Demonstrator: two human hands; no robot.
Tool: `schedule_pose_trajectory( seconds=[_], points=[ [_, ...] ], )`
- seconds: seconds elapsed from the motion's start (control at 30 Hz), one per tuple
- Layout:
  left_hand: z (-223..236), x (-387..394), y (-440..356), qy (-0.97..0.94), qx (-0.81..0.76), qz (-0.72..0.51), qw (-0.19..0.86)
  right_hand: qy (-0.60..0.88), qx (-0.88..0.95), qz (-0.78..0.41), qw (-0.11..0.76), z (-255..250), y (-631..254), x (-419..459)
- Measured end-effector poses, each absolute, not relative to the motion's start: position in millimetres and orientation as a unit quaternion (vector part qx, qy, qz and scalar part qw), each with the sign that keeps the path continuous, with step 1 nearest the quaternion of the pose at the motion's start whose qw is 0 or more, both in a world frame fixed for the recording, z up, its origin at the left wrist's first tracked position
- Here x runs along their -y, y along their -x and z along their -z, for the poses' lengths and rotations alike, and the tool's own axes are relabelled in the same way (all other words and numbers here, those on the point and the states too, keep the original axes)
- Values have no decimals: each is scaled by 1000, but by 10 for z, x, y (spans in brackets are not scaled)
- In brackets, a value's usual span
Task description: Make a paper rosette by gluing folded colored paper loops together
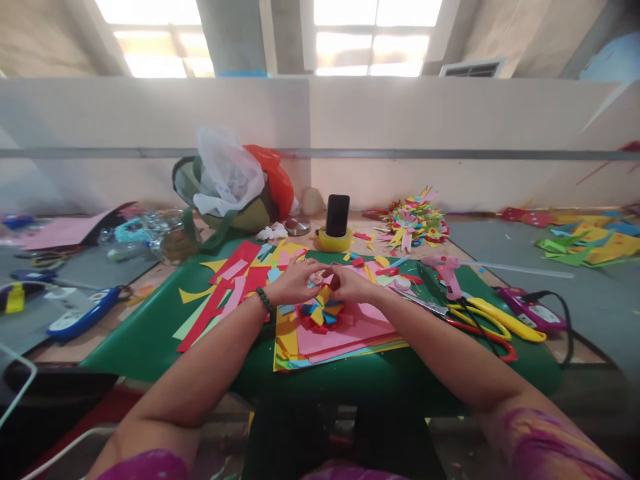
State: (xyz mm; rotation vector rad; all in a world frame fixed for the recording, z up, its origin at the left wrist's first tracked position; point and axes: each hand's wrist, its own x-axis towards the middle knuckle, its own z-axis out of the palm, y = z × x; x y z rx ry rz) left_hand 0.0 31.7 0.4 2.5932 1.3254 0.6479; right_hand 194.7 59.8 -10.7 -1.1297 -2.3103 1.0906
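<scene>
My left hand (296,280), with a dark beaded bracelet (265,301) at the wrist, meets my right hand (353,283) over the middle of the green mat. Both have their fingers curled inward around a small piece of folded paper (333,283), dark red in colour, which the right fingertips pinch. What the left fingertips grip is too small to make out. Just below them lies a paper flower (321,313) with yellow, blue and red petals. It rests on a stack of coloured sheets, pink (360,328) on top.
Paper strips (240,267) cover the mat's left. At right lie a pink glue gun (447,270), scissors (480,323) and a yellow cutter (510,320). Behind stand a phone (337,215) on a yellow tape roll (334,241), a pile of paper flowers (415,220) and a bag (240,212).
</scene>
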Motion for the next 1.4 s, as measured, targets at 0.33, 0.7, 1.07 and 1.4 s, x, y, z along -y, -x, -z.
schedule_pose_trajectory(
  seconds=[0.33,0.7,1.07,1.4],
  points=[
    [-67,-324,-9,-782,-473,-240,328,272,828,-296,391,-24,-1997,-530],
    [-135,-297,-51,-629,-411,-535,387,348,632,-582,375,-117,-2130,-659],
    [-192,-167,-168,-591,-447,-433,513,342,586,-579,451,-116,-2093,-614],
    [-188,-159,-208,-534,-474,-461,527,347,739,-478,324,-194,-2219,-659]
  ],
)
